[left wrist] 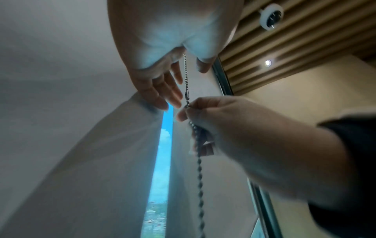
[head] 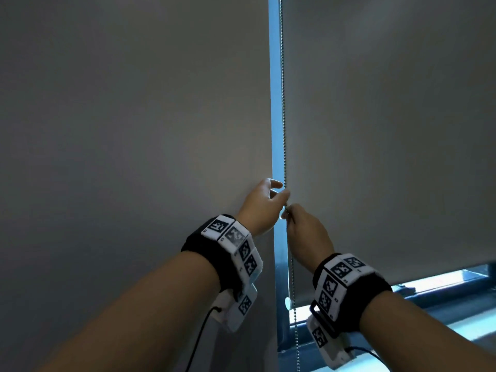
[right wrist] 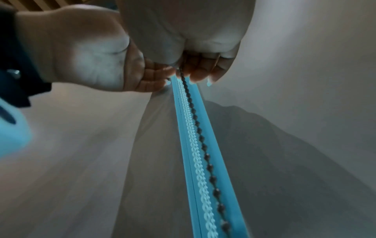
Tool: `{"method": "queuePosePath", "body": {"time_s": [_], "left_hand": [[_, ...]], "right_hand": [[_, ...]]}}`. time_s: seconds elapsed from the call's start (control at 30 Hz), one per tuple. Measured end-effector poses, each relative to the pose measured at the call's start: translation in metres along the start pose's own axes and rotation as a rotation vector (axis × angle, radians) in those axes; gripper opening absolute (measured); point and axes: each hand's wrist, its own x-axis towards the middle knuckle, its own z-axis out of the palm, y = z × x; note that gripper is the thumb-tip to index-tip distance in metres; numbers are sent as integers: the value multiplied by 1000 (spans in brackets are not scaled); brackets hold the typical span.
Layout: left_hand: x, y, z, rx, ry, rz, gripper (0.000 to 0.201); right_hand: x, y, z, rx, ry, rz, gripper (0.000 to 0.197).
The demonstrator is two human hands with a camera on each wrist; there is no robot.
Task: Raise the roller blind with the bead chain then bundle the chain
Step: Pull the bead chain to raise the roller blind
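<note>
Two strands of the metal bead chain [head: 283, 103] hang in the gap between two grey roller blinds. The right blind [head: 389, 130] has its bottom edge lifted, so window shows under it at the lower right. My right hand [head: 288, 210] pinches the bead chain [left wrist: 198, 167] between thumb and fingers, and the chain trails down below it. Just above, my left hand [head: 281, 189] has straight, loose fingers [left wrist: 173, 95] on one side of the chain and the thumb on the other, without gripping. In the right wrist view both strands of the chain [right wrist: 203, 145] run away from my right hand [right wrist: 183, 70].
The left blind [head: 134, 103] hangs fully down. Bright window glass [head: 276, 103] fills the gap between the blinds. A small white round part [head: 288, 303] sits by the chain low down. A wooden slatted ceiling [left wrist: 284, 48] carries a white round fitting [left wrist: 271, 14].
</note>
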Motion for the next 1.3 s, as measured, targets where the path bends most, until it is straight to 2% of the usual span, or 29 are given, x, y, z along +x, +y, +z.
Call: {"method": "queuePosePath", "body": {"time_s": [0.1,0.23,0.57,0.87,1.0,1.1,1.2,1.3], "left_hand": [[3,11,7,-265,-64,-92,23],[4,21,11,-413,-106,-116,22],[17,55,-2,-625,8,-113,29],[21,66,-11,-593,127,-100,29],[19,75,-10,-507,140,-81,26],[14,75,-6,-486,135,-57,27],[9,74,-5,-500,151,-36,27],[5,77,-4,-512,155,-17,28]], "right_hand": [[-10,2,1,-25,-6,-37,15],[-18,2,3,-56,33,-61,12],[-44,-6,3,-9,-8,-78,17],[-54,-7,0,-18,-78,-197,10],[-61,-7,-3,59,-99,-213,37],[-60,-5,-7,16,-154,-203,52],[-54,2,-10,22,-178,-210,32],[-39,-3,-25,150,-104,-183,31]]}}
